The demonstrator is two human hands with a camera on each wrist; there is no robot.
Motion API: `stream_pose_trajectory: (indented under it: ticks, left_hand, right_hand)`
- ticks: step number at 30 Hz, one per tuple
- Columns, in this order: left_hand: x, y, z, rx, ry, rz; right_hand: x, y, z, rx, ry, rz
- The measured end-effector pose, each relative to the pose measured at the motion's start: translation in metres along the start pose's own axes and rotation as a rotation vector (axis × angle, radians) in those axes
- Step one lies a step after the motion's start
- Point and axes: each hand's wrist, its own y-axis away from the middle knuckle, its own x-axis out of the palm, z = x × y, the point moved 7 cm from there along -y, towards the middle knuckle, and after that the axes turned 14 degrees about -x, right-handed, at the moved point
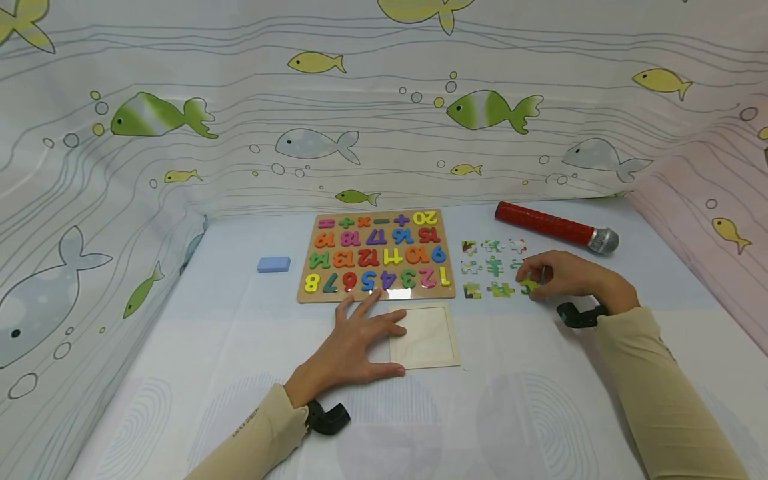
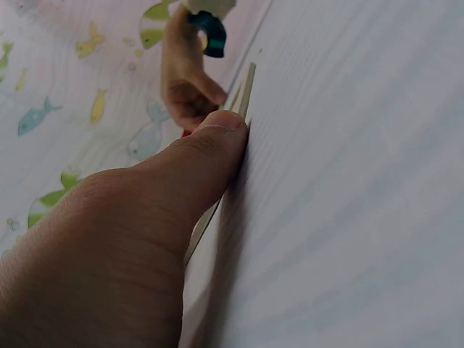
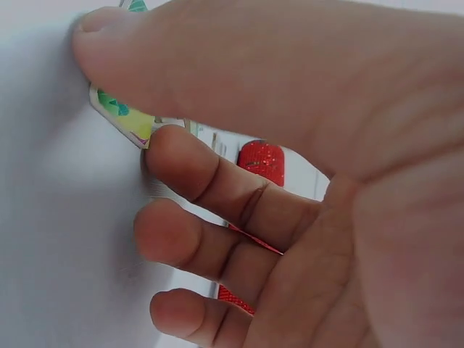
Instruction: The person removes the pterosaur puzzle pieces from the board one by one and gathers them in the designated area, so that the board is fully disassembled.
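Observation:
My left hand [image 1: 354, 340] rests with spread fingers over the left side of a shallow wooden puzzle tray [image 1: 429, 337]. Two fingertips reach inside its border, and in the left wrist view the thumb [image 2: 210, 145] lies along the tray's edge. At the right, my right hand [image 1: 561, 275] pinches a green and yellow jigsaw piece [image 1: 528, 285] between thumb and fingers. The right wrist view shows the piece [image 3: 129, 119] tilted, one edge by the white tabletop. Other loose jigsaw pieces [image 1: 495, 267] lie in rows just left of that hand.
Behind the tray lies a wooden number board [image 1: 377, 297] filled with colourful digits and signs, upside down from here. A blue block [image 1: 273, 265] sits to its left. Behind my right hand lies a red microphone [image 1: 546, 223]. Fish-patterned cloth [image 1: 240, 187] hangs around the table.

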Motion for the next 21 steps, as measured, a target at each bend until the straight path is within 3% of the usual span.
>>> stream_pose_trajectory:
  ticks: [13, 21]
  left_hand:
    - [0.0026, 0.0001, 0.0006, -0.010, 0.014, 0.025]
    - [0.0052, 0.0035, 0.0012, 0.002, 0.069, 0.024]
  right_hand:
    - [-0.0044, 0.0011, 0.0050, -0.037, -0.027, -0.046]
    - [0.0005, 0.0015, 0.0040, -0.052, -0.030, -0.066]
